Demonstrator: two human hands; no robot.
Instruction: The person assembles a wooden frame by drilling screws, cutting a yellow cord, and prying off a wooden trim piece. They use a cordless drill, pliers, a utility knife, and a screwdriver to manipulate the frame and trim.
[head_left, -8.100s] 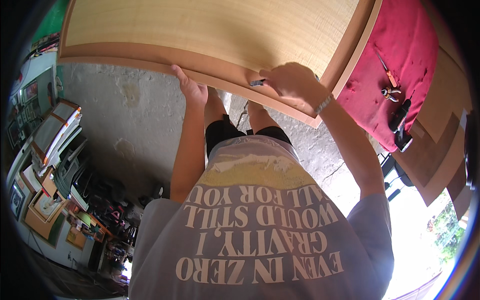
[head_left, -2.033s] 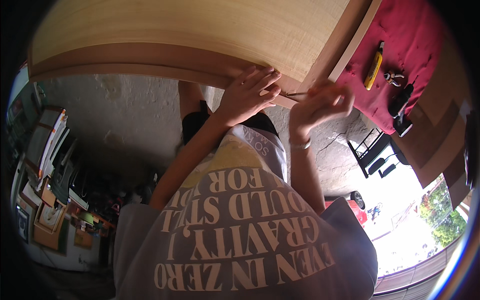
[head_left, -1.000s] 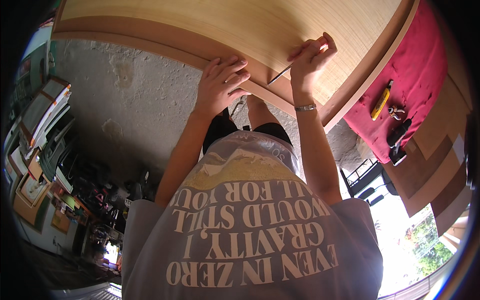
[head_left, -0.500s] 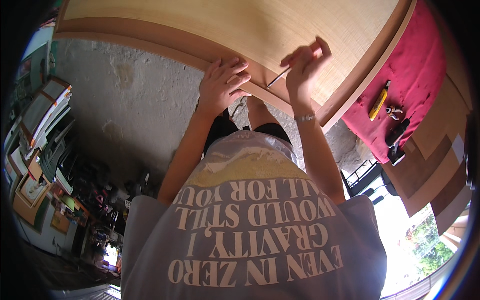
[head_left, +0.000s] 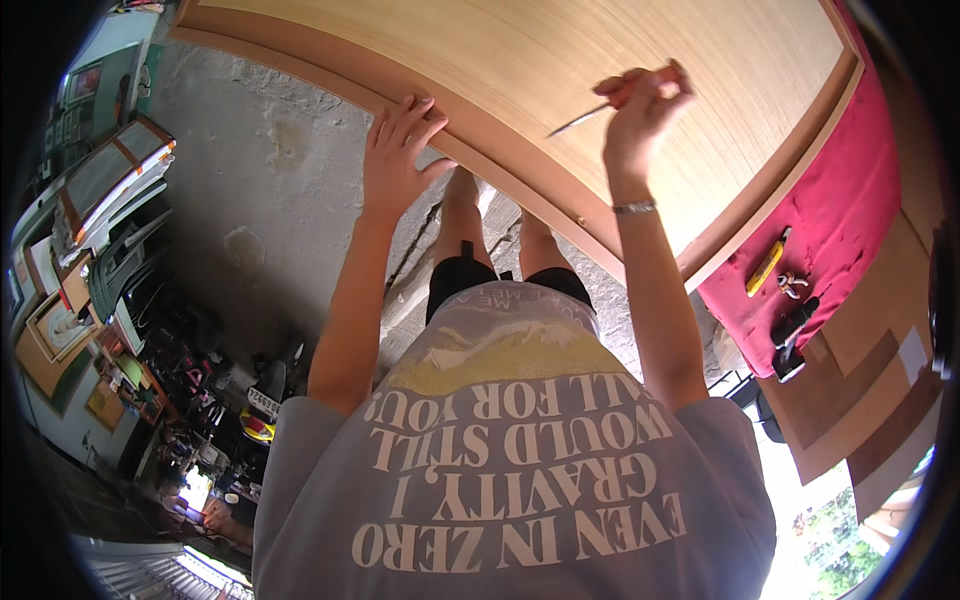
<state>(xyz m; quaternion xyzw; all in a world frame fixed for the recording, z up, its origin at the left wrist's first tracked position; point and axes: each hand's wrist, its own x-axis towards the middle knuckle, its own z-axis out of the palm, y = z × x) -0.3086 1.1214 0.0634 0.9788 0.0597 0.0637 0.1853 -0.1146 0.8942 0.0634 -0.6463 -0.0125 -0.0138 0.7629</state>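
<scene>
A large panel of pale wood grain (head_left: 740, 130) with a raised brown wooden rim (head_left: 330, 82) lies in front of me. My left hand (head_left: 400, 150) rests on the near rim, fingers spread and holding nothing. Over the panel, right of the middle, my right hand (head_left: 640, 120) is closed around a screwdriver (head_left: 578, 121). Its thin metal shaft points left, with the tip above the panel near the rim; the fingers mostly hide the handle. A small mark (head_left: 582, 220) shows on the near rim, left of my right wrist.
Right of the panel, a red cloth (head_left: 735, 300) carries a yellow utility knife (head_left: 767, 265), small pliers (head_left: 791, 285) and a black power tool (head_left: 793, 335). Brown boards (head_left: 850, 340) lie beyond. Stacked frames (head_left: 115, 185) lean at left above a rough concrete floor (head_left: 260, 170).
My right hand has lifted the screwdriver away from the near rim, up and over the panel. My left hand has slid left along the rim. The whole view has shifted slightly.
</scene>
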